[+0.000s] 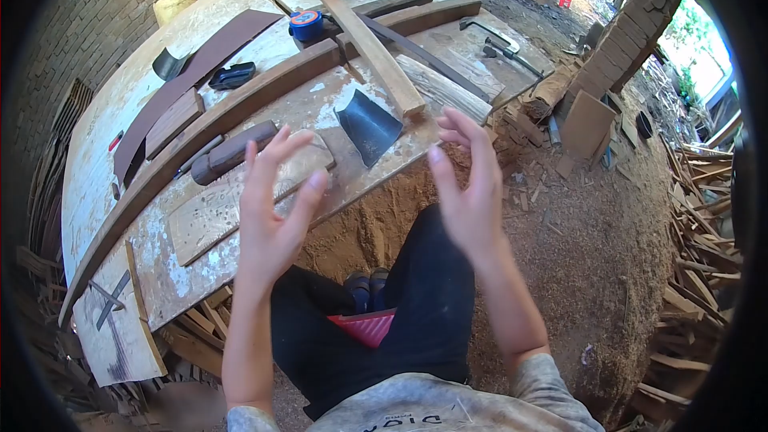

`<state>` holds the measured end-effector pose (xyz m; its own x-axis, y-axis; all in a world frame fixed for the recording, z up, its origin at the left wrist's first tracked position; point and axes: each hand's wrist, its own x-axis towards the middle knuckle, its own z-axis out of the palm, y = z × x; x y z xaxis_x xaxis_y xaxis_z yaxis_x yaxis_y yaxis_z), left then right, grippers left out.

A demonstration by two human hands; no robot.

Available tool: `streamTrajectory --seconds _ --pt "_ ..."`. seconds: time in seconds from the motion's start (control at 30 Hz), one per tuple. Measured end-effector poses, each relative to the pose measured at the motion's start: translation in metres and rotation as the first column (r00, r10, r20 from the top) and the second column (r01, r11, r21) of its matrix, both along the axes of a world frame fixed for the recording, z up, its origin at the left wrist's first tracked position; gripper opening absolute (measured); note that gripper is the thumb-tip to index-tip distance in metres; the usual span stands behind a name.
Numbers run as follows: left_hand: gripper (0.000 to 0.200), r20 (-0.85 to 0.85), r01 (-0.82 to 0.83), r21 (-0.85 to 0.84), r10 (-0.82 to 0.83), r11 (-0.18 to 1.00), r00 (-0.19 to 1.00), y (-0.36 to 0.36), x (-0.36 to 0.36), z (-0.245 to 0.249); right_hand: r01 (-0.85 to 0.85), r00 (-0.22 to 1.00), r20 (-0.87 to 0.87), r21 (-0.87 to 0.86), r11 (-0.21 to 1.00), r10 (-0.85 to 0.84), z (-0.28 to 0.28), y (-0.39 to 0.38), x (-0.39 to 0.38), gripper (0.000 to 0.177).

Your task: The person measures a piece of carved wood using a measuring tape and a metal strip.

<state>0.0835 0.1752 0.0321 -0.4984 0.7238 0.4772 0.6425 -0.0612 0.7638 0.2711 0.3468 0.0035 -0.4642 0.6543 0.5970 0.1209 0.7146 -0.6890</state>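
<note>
1. Nearest the left grip (268, 220): a pitted wooden board (210, 228), flat on the table (180, 292) along its near edge. From where the person sits, the hand cuts across the board's near side.
2. Just beyond that board, a dark wooden mallet (228, 160) lies on its side, close past the left fingertips.
3. Nearest the right grip (472, 200): the lower end of a long wooden bar (372, 52), a little beyond the fingertips and to their left. The bar slants away across a curved beam (272, 80).
4. Between the two hands, further in, a dark curved sheet (370, 126) rests near the table's edge, beside the bar's end.
5. Left grip: bare, fingers spread and bent, thumb well apart from them. Slightly blurred; looks raised over the wood, holding nothing.
6. Right grip: also wide, thumb and fingers apart with a clear gap, fingers curled inward. Holding nothing; held out past the table's edge, apart from the bar as far as I can see.
7. Further back on the table: a blue tape measure (306, 26) by the bar, and a metal clamp (512, 54) toward the far right corner.
</note>
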Motion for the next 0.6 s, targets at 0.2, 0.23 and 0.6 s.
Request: streamTrajectory --seconds 0.2,0.23,0.6 --pt "0.079 0.787 -0.086 0.582 -0.587 0.809 -0.190 0.058 0.068 0.020 -0.261 0.925 -0.120 0.492 0.831 0.361 -0.004 -0.076 -0.018 0.061" --pt "0.080 0.772 -0.024 0.598 -0.584 0.801 -0.249 0.057 0.077 0.019 -0.239 0.936 -0.103 0.516 0.823 0.337 -0.005 -0.062 -0.020 0.063" --pt "0.077 0.612 -0.072 0.714 -0.671 0.697 -0.419 0.056 0.086 0.010 -0.146 0.985 -0.014 0.463 0.874 0.171 -0.016 -0.031 -0.007 0.059"
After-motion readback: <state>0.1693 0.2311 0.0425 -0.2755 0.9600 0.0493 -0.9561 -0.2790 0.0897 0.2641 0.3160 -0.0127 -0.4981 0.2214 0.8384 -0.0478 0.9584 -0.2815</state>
